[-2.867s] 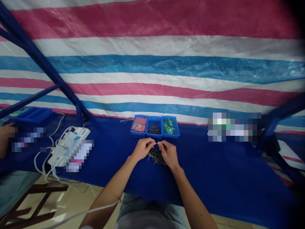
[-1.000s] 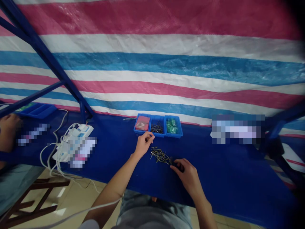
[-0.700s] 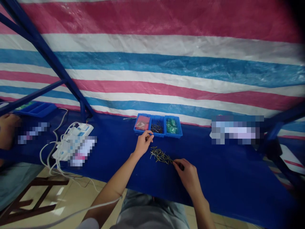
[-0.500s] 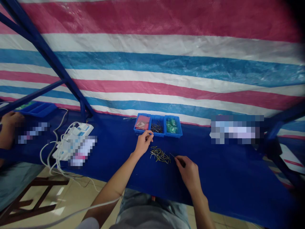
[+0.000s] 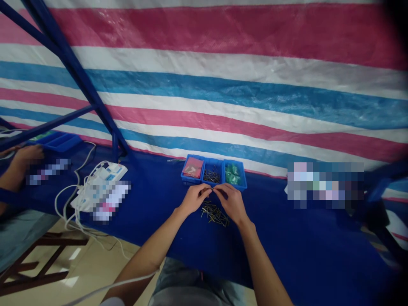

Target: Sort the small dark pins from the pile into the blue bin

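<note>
Just above loose nails (image 5: 215,214), left hand (image 5: 193,199) and right hand (image 5: 231,203) pinch, grip contents unclear.

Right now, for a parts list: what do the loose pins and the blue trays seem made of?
The loose pins look metal, dark with brassy glints, though the alloy can't be told. The blue trays look like moulded plastic, evenly coloured.

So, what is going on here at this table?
The person's left hand and right hand meet at the fingertips above a loose pile of thin metal pins on a blue tarp. Whether they hold a pin is too small to tell. Just behind, a blue bin holds more pins. Another person's hand rests far left.
</note>
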Demonstrator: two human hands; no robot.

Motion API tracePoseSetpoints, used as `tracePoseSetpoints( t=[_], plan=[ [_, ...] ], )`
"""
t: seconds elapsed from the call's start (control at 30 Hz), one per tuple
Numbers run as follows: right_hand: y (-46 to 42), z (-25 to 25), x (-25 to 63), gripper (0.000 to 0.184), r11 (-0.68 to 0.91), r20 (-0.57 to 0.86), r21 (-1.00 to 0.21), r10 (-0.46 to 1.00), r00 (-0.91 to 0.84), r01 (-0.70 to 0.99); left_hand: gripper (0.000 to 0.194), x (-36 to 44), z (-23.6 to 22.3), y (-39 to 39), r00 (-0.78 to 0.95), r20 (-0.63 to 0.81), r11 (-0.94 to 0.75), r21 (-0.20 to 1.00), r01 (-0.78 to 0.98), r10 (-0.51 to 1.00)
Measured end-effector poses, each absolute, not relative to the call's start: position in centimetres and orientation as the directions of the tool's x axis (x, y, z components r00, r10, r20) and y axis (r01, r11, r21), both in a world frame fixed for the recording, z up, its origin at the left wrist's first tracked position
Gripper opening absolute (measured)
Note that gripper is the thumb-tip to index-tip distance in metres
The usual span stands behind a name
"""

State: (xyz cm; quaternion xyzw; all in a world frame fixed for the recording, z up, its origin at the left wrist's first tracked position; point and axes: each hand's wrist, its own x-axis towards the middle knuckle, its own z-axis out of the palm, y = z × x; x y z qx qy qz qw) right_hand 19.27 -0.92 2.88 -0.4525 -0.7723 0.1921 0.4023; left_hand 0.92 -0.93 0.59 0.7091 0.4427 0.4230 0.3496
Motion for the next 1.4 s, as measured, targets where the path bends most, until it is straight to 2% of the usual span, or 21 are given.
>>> tracePoseSetpoints(
  t=[0.27, 0.53, 0.97, 1.4],
  plan=[
    [-1.9, 0.6, 19.1, 0.023, 0.578, 0.539, -0.59, 0.802, -0.259, 0.564, 0.031, 0.7, 0.7, -1.0, 0.225, 0.259, -0.32, 0.898, 0.302, 0.939],
    [-2.3, -0.2, 18.9, 0.023, 0.547, 0.529, -0.599, 0.819, -0.225, 0.585, 0.025, 0.7, 0.6, -0.9, 0.265, 0.277, -0.351, 0.888, 0.297, 0.924],
    [-2.2, -0.4, 18.9, 0.024, 0.535, 0.522, -0.615, 0.827, -0.209, 0.579, 0.03, 0.7, 0.7, -0.9, 0.309, 0.249, -0.353, 0.868, 0.35, 0.918],
    [-2.2, -0.8, 18.8, 0.018, 0.594, 0.604, -0.586, 0.774, -0.193, 0.551, 0.026, 0.7, 0.7, -0.9, 0.349, 0.236, -0.363, 0.858, 0.363, 0.907]
  ],
)
